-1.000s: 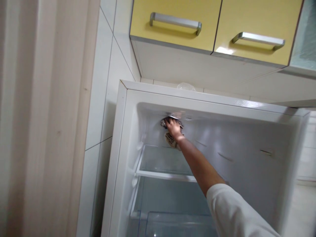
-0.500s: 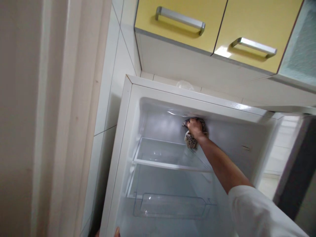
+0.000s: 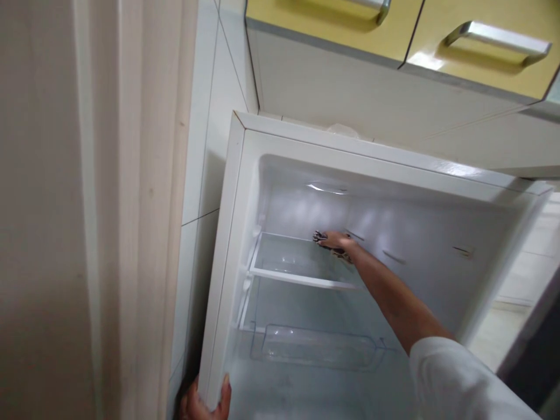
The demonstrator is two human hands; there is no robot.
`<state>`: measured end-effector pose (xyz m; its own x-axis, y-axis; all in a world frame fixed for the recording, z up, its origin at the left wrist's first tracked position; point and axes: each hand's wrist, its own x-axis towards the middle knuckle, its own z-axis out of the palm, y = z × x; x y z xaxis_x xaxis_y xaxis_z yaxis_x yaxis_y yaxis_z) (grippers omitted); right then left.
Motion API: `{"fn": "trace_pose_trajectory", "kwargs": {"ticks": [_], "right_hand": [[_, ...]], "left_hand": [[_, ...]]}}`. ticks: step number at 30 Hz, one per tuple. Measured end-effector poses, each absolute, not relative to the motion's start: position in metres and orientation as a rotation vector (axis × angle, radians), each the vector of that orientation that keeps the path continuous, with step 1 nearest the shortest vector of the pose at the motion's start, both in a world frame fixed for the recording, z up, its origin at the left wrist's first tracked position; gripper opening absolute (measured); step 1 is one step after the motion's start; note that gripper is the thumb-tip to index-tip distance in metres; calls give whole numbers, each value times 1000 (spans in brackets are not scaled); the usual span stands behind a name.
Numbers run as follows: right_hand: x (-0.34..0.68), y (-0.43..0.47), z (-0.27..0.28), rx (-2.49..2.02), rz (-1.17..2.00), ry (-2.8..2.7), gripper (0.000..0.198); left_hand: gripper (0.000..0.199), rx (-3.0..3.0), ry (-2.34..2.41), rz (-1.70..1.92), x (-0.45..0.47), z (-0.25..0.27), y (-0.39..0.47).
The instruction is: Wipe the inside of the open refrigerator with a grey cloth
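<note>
Far left: pale wood door frame [image 3: 144, 204], then white wall tiles [image 3: 205, 146] running down to the fridge. Left hand [image 3: 203, 402] at bottom edge of view, wrapped around the fridge's left front edge [image 3: 221, 280], thumb on the inner face, fingers behind the edge; closed grip on the edge, only partly in frame. Fridge cabinet is open, white liner, interior bare apart from fittings. Glass shelf [image 3: 297, 265] sits in the upper half with a white front trim; clear plastic bin [image 3: 315, 350] below it, well apart from the shelf. Right hand [image 3: 335, 240] reaches deep into the compartment, just above the back right part of the glass shelf, near the rear wall. It lies palm down, flattened over a dark mottled cloth [image 3: 321, 238]; cloth edges stick out under the fingers at the left. Fingers look mostly extended, pressing rather than fisted; whether any finger curls round the cloth, cannot tell, too small and blurred. Cannot tell if cloth contacts the shelf or the back wall. Forearm runs down to the right into a white sleeve [image 3: 455, 379] at bottom right. Above the fridge: yellow cupboard doors [image 3: 437, 29] with metal bar handles [image 3: 499, 36]. Small crumpled clear plastic item [image 3: 343, 129] sits on the fridge top.
</note>
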<state>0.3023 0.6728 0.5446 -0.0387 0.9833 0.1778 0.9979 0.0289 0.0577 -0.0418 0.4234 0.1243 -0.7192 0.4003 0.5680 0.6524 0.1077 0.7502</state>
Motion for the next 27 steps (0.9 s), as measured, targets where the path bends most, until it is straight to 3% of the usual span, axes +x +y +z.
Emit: {"fn": "trace_pose_trajectory", "kwargs": {"ticks": [4,8,13,18,21,27], "right_hand": [[297,672,550,-2060,-99,-2215,42],[264,660,557,-1917,35,-2352,32],[176,626,554,-1608,-33,-2525,50],[121,561,546,-1322,-186,-2743,42],[130,524,538,-1336,-333,-2657,40],[212,487,525,-1610,-307,-2401,42]], "left_hand": [[71,-1041,-2046,-1610,-43,125,422],[66,-1060,-1948,-1555,-38,133,418],[61,-1032,-1765,-1410,-40,135,419],[63,-1033,-1633,-1368,-41,141,423],[66,-1032,-1662,-1354,-40,142,423],[71,-1100,-1843,-1455,-40,131,427]]}}
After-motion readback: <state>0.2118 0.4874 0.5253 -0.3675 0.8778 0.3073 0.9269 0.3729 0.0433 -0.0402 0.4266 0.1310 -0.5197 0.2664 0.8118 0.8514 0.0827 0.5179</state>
